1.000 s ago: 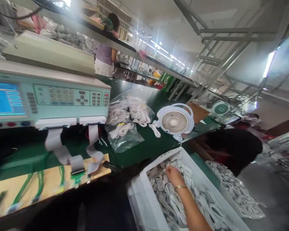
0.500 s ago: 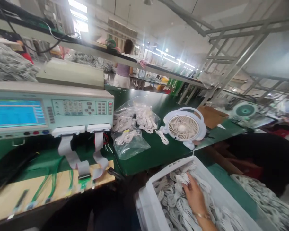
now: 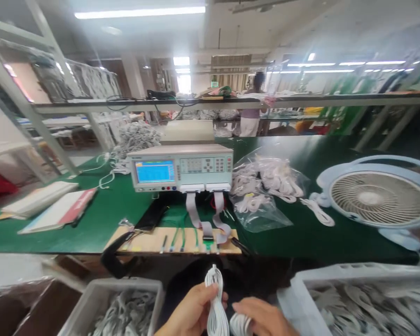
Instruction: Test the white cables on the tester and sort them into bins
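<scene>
In front of my body, at the bottom middle of the head view, a white cable bundle [image 3: 216,311] is looped long, its connector end pointing up. My left hand [image 3: 192,308] is closed around it, thumb across the front. Just to the right, my right hand [image 3: 266,318] curls its fingers around a white cable coil [image 3: 241,324]; whether this belongs to the same bundle I cannot tell. Beyond the hands, a wooden board [image 3: 147,241] with small connectors and green wires lies on the bench edge, joined by grey ribbon cables [image 3: 193,212] to a tester with a blue screen [image 3: 156,171].
White bins of cable bundles stand at lower left [image 3: 91,303] and lower right [image 3: 303,280]. On the green bench lie a bag of cables [image 3: 259,214], a loose cable bundle [image 3: 318,212], a fan [image 3: 378,196] and papers [image 3: 61,210]. A person [image 3: 251,114] stands behind the shelf.
The view has swung left from the right-hand bin. One hand was among the bundles there; now both hands are in front of me with white cable in them.
</scene>
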The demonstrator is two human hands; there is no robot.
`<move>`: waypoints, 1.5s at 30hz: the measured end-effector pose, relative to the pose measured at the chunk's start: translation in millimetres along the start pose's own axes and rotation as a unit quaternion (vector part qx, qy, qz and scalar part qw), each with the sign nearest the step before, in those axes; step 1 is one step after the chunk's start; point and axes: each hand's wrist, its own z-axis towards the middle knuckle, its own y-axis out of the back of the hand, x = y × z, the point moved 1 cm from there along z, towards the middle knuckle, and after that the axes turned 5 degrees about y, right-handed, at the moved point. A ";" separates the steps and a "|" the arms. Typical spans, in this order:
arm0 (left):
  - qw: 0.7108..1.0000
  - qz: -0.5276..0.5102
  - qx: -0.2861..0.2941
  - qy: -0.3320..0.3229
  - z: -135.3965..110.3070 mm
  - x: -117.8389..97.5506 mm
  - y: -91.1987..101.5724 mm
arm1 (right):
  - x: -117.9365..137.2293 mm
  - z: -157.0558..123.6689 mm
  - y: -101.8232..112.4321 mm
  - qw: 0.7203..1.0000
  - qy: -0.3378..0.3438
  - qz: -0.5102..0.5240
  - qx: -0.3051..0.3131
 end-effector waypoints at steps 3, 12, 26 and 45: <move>0.996 0.031 -0.031 -0.072 -0.6 -5.0 21.9 | -22.2 12.7 -13.9 0.948 -0.176 0.248 -0.098; 0.978 0.144 -0.014 -0.151 13.4 2.2 24.4 | -24.5 53.4 -52.4 0.967 -0.189 0.107 -0.136; 0.937 0.224 -0.122 -0.238 33.4 -1.0 11.1 | -32.9 46.7 -49.4 0.987 -0.030 -0.076 -0.139; 0.971 0.162 -0.113 -0.133 42.8 -41.6 38.9 | -51.2 89.1 -50.6 0.902 -0.200 0.313 -0.218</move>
